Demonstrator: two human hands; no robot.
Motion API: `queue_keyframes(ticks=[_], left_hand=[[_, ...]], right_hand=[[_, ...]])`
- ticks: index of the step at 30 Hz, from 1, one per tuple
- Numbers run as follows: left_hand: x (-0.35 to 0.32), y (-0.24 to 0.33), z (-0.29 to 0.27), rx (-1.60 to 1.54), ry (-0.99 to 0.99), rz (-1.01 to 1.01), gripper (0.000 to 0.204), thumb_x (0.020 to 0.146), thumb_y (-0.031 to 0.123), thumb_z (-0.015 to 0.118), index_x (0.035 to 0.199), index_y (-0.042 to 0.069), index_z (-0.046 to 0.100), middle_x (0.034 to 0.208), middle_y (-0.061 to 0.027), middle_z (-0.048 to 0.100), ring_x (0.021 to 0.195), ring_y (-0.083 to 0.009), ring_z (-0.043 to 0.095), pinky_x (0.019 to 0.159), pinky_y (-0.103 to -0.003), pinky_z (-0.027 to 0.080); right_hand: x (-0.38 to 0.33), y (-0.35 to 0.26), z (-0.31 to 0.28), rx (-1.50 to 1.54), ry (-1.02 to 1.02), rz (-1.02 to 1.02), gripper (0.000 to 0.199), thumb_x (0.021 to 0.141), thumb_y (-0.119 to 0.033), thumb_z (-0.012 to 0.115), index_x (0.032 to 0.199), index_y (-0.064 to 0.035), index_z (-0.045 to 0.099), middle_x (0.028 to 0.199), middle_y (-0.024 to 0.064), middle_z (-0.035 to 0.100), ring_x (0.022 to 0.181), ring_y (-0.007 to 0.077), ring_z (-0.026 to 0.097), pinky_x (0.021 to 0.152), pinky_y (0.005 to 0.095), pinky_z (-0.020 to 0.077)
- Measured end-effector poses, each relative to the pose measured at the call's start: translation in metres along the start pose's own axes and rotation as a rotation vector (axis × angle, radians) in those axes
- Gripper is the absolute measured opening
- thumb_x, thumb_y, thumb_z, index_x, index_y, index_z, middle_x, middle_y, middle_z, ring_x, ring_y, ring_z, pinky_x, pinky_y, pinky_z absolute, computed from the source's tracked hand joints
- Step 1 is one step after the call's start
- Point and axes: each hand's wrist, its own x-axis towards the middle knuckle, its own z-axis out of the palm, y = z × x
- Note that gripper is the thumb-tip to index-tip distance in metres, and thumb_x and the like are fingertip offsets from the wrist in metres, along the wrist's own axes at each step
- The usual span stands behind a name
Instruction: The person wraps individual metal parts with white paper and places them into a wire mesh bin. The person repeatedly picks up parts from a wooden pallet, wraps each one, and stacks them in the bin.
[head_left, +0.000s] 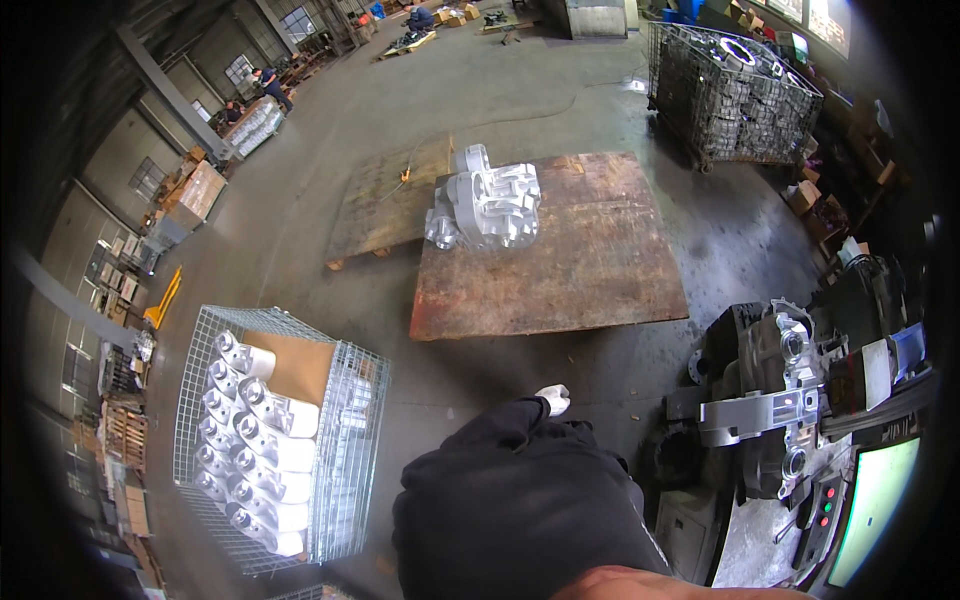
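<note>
My left hand [554, 400], in a white glove, shows just past the end of a dark sleeve in front of my body. Its fingers look loosely curled, and I see nothing in them. The hand is over the grey floor and touches no part or table. My right hand is out of view. Beyond it, silvery cast metal housings [505, 205] stand grouped on a worn brown board-topped table [560, 290]. To my right, a large metal casting [775, 405] sits at a workstation.
A wire cage [345, 470] of stacked silvery castings [262, 455] and brown cardboard stands at left. A control panel [822, 507] and a lit screen [875, 510] are at lower right. A wooden pallet [385, 200], a loaded mesh bin [735, 110] and a yellow pallet truck [163, 298] stand farther off.
</note>
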Motion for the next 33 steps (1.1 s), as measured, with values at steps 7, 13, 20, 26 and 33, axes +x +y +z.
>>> queue_keyframes(ticks=[7,13,20,26,33], left_hand=[[-0.001,-0.017,-0.005,0.048,0.051,-0.006,0.039,0.087,0.026,0.062,0.119,0.003,0.065,0.116,-0.0187,0.068,0.11,-0.0319,0.065,0.097,-0.037,0.05],[-0.014,-0.034,-0.004,0.014,0.079,-0.077,0.04,0.086,0.028,0.063,0.118,0.005,0.066,0.111,-0.0188,0.07,0.106,-0.0324,0.066,0.096,-0.037,0.05],[-0.018,-0.034,-0.008,0.033,0.043,-0.113,0.041,0.085,0.028,0.063,0.119,0.004,0.066,0.111,-0.0197,0.07,0.107,-0.0321,0.066,0.096,-0.038,0.05],[-0.004,-0.012,-0.012,0.076,-0.011,-0.017,0.044,0.087,0.027,0.062,0.123,0.002,0.063,0.12,-0.0208,0.066,0.114,-0.0324,0.063,0.1,-0.038,0.048],[0.007,0.007,-0.007,0.023,-0.036,0.041,0.041,0.088,0.024,0.063,0.122,0.002,0.063,0.119,-0.0202,0.067,0.113,-0.0318,0.063,0.1,-0.037,0.048]], right_hand=[[-0.002,0.001,0.002,-0.021,0.003,0.001,0.016,0.086,-0.025,0.064,0.084,-0.0089,0.066,0.078,0.0071,0.064,0.073,0.0259,0.062,0.062,0.0403,0.0489],[-0.006,0.002,0.006,-0.025,0.006,0.001,0.016,0.085,-0.025,0.064,0.084,-0.0091,0.065,0.078,0.0074,0.064,0.073,0.0262,0.062,0.062,0.0405,0.0489],[-0.008,0.004,0.006,-0.009,0.02,0.002,0.016,0.085,-0.025,0.064,0.083,-0.0093,0.065,0.078,0.0077,0.064,0.073,0.0266,0.062,0.062,0.0408,0.0489],[-0.005,0.002,0.007,-0.046,0.011,-0.005,0.016,0.085,-0.025,0.064,0.083,-0.0094,0.065,0.078,0.008,0.064,0.073,0.0269,0.062,0.062,0.041,0.0489],[0.002,-0.004,0.01,-0.064,0.005,-0.015,0.016,0.085,-0.025,0.064,0.083,-0.0096,0.065,0.079,0.0083,0.065,0.073,0.0273,0.062,0.062,0.0413,0.0489]])
